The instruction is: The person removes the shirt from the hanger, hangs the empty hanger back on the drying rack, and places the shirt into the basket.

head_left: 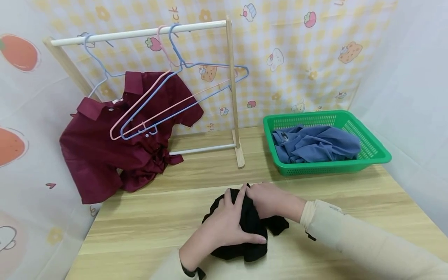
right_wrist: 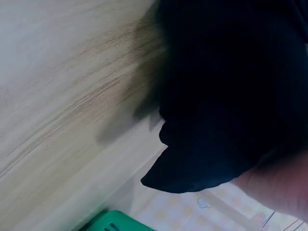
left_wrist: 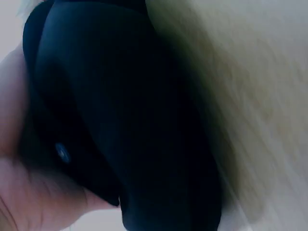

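Observation:
A bunched-up black shirt (head_left: 250, 217) is held just above or on the front middle of the table; a small button shows on its cloth in the left wrist view. My left hand (head_left: 227, 223) grips it from the left, fingers spread over the top and thumb round the near side. At the shirt's far right side, my right hand (head_left: 267, 198) holds the cloth with curled fingers, their tips hidden. A loose flap of the shirt (right_wrist: 192, 163) hangs below that hand in the right wrist view.
Behind stands a rack (head_left: 140, 33) with a maroon shirt (head_left: 129, 140) on a blue hanger, plus a pink hanger (head_left: 115, 124) and another blue hanger (head_left: 206, 99). A green basket (head_left: 332, 168) at back right holds blue cloth (head_left: 315, 144). A patterned curtain (head_left: 290, 58) covers the back.

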A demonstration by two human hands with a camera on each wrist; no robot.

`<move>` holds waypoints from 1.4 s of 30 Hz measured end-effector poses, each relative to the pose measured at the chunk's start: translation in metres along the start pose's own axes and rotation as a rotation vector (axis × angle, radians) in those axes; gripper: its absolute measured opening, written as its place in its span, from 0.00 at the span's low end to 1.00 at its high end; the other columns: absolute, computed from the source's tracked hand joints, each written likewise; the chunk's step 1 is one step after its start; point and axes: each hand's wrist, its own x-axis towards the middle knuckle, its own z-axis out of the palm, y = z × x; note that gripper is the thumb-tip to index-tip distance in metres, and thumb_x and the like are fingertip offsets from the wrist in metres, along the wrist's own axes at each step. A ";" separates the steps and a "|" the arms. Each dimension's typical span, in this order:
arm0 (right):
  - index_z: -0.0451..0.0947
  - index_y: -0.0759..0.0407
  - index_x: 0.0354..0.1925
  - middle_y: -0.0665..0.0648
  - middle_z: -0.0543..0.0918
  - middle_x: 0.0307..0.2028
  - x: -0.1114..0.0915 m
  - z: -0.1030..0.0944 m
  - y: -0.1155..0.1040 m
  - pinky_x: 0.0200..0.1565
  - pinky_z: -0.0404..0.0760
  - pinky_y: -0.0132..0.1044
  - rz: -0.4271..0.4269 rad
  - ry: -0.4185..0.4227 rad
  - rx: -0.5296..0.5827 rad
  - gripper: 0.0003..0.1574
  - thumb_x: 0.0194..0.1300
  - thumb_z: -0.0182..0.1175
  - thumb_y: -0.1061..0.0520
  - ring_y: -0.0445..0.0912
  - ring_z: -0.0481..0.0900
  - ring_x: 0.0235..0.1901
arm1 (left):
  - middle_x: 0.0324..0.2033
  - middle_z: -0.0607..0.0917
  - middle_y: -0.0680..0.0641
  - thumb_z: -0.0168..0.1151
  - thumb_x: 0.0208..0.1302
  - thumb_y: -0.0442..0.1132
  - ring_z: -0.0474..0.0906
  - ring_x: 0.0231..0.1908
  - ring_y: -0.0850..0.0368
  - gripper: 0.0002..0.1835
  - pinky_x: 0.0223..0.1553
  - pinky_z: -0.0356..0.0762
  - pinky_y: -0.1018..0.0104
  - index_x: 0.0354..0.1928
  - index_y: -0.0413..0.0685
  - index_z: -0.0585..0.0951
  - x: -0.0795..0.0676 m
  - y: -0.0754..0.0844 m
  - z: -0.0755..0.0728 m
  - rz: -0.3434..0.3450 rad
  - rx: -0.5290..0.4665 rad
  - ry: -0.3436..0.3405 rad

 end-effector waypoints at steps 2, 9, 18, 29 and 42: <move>0.83 0.60 0.58 0.55 0.89 0.39 0.001 -0.001 -0.004 0.47 0.87 0.52 0.016 0.030 0.028 0.36 0.58 0.77 0.43 0.49 0.88 0.37 | 0.80 0.55 0.26 0.69 0.41 0.87 0.66 0.74 0.24 0.76 0.60 0.80 0.34 0.87 0.64 0.44 -0.001 0.008 0.001 -0.032 -0.004 0.038; 0.83 0.63 0.55 0.53 0.86 0.27 -0.001 0.004 -0.009 0.32 0.85 0.43 0.004 0.091 0.053 0.33 0.57 0.76 0.46 0.46 0.84 0.27 | 0.74 0.66 0.23 0.80 0.38 0.78 0.73 0.68 0.25 0.76 0.60 0.76 0.26 0.85 0.51 0.55 -0.002 0.030 0.008 -0.092 0.275 0.151; 0.65 0.56 0.78 0.56 0.85 0.56 -0.004 0.008 0.011 0.61 0.81 0.49 -0.141 -0.087 -0.013 0.68 0.51 0.81 0.29 0.49 0.84 0.55 | 0.66 0.78 0.32 0.87 0.45 0.50 0.75 0.66 0.29 0.60 0.58 0.79 0.31 0.80 0.56 0.62 -0.002 0.005 0.006 -0.068 0.465 0.131; 0.63 0.54 0.80 0.63 0.72 0.72 -0.009 0.006 0.012 0.68 0.78 0.59 -0.123 -0.064 -0.087 0.71 0.51 0.73 0.19 0.57 0.72 0.72 | 0.70 0.72 0.27 0.82 0.47 0.41 0.74 0.67 0.26 0.58 0.48 0.86 0.38 0.80 0.60 0.60 0.013 -0.015 -0.007 -0.031 0.236 0.000; 0.69 0.63 0.72 0.61 0.82 0.61 -0.021 0.011 -0.002 0.60 0.83 0.52 -0.131 0.013 -0.165 0.61 0.56 0.76 0.27 0.54 0.81 0.60 | 0.55 0.83 0.36 0.81 0.50 0.38 0.81 0.50 0.42 0.54 0.41 0.85 0.52 0.79 0.59 0.62 0.012 -0.010 -0.004 0.018 0.321 0.008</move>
